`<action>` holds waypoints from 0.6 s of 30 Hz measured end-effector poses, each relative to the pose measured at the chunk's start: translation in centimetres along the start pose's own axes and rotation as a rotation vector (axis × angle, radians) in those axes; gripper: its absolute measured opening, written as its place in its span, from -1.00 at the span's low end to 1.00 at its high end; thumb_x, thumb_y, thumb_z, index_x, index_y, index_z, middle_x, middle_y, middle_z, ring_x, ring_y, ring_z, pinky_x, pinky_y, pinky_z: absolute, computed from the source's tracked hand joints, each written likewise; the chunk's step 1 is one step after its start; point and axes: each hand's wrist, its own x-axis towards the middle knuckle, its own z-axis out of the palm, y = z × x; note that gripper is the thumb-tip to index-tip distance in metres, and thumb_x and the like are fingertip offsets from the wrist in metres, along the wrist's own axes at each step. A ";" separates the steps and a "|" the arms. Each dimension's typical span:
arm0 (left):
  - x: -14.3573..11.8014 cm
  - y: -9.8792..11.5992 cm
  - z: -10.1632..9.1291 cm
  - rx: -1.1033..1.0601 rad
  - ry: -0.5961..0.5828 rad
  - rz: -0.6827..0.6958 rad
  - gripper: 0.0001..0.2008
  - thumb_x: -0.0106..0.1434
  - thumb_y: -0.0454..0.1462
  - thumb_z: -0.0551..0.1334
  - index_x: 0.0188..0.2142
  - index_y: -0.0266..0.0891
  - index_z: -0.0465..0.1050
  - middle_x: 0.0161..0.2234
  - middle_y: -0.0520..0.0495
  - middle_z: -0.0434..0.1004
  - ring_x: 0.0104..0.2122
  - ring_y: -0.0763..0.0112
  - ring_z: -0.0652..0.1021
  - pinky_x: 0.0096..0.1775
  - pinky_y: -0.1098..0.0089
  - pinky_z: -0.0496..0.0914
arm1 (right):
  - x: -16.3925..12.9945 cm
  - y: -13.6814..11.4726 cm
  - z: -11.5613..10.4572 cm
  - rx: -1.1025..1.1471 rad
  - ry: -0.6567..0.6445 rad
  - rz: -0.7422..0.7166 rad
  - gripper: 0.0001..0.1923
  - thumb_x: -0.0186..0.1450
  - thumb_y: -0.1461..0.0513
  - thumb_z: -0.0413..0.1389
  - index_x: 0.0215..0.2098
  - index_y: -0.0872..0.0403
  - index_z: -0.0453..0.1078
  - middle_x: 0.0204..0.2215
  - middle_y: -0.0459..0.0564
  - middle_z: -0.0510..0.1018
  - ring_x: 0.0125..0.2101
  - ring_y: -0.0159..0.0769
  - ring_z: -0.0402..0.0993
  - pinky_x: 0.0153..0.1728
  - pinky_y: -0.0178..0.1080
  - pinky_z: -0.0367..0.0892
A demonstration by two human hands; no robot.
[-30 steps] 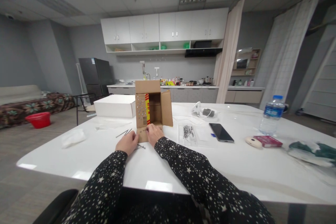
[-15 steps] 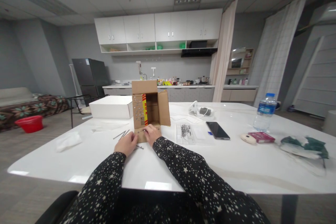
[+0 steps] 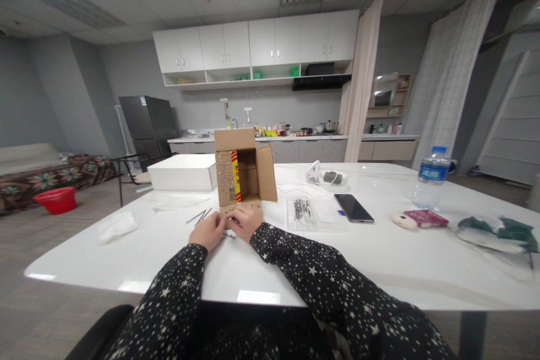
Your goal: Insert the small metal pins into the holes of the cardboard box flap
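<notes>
A cardboard box stands on its side in front of me, its open mouth facing me and its flaps spread. Small shiny round heads dot its left flap and the lower front flap. My left hand is closed at the left edge of the lower flap, its fingertips partly hidden. On that flap, my right hand has its fingers bent and pressed together close to the left fingertips; whatever is between them is too small to make out. Thin dark metal rods lie beside my left hand, and small dark pieces lie below the hands.
A clear compartment case of small metal parts and a phone lie to the right, with a water bottle, a maroon box and a green-and-white bundle beyond. Left are a white box and crumpled white plastic.
My right hand has shifted left and down across the lower flap, closer to my left hand. The whole view has turned slightly to the left.
</notes>
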 end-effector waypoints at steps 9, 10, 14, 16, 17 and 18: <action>-0.8 0.7 -0.7 -0.066 -0.023 0.036 -0.66 0.20 0.01 -0.06 -0.46 -0.16 0.25 -0.48 -0.03 0.45 -0.42 0.34 0.46 -0.39 0.42 0.23 | -0.6 0.2 0.1 0.058 -0.112 0.023 -0.88 0.11 0.33 0.04 -0.36 0.08 0.35 -0.39 -0.06 0.48 -0.39 -0.36 0.37 -0.31 -0.34 0.27; -1.0 0.8 -0.8 -0.088 -0.031 0.044 -0.67 0.19 0.00 -0.05 -0.46 -0.16 0.25 -0.49 -0.02 0.44 -0.43 0.35 0.45 -0.39 0.42 0.23 | -0.6 0.3 0.2 0.055 -0.129 0.025 -0.89 0.10 0.33 0.05 -0.38 0.08 0.36 -0.40 -0.07 0.48 -0.39 -0.35 0.37 -0.31 -0.34 0.27; -2.3 0.4 -1.1 -0.178 0.005 0.079 -0.70 0.18 -0.03 -0.03 -0.49 -0.17 0.23 -0.55 0.03 0.39 -0.48 0.41 0.41 -0.39 0.43 0.24 | -0.6 0.5 0.1 0.066 -0.175 0.034 -0.89 0.08 0.33 0.06 -0.39 0.07 0.38 -0.43 -0.08 0.47 -0.39 -0.34 0.38 -0.31 -0.33 0.26; -3.2 0.0 -1.4 -0.235 0.030 0.088 -0.70 0.17 -0.03 -0.02 -0.49 -0.18 0.23 -0.55 0.05 0.38 -0.49 0.43 0.40 -0.38 0.44 0.25 | -0.7 0.5 0.0 0.078 -0.198 0.041 -0.90 0.08 0.32 0.08 -0.40 0.07 0.39 -0.44 -0.07 0.47 -0.41 -0.34 0.37 -0.33 -0.33 0.26; -3.7 -0.2 -1.5 -0.257 0.038 0.084 -0.69 0.16 -0.02 -0.02 -0.50 -0.18 0.24 -0.56 0.05 0.38 -0.49 0.43 0.39 -0.38 0.43 0.26 | -0.7 0.6 -0.1 0.084 -0.208 0.046 -0.90 0.08 0.32 0.08 -0.40 0.08 0.39 -0.44 -0.07 0.47 -0.41 -0.34 0.37 -0.34 -0.32 0.25; -4.1 -0.4 -1.7 -0.271 0.033 0.076 -0.68 0.15 -0.01 0.00 -0.50 -0.18 0.25 -0.56 0.06 0.38 -0.50 0.43 0.39 -0.39 0.43 0.26 | -0.8 0.6 -0.1 0.089 -0.216 0.052 -0.90 0.08 0.32 0.09 -0.40 0.08 0.39 -0.43 -0.06 0.47 -0.40 -0.34 0.37 -0.34 -0.32 0.25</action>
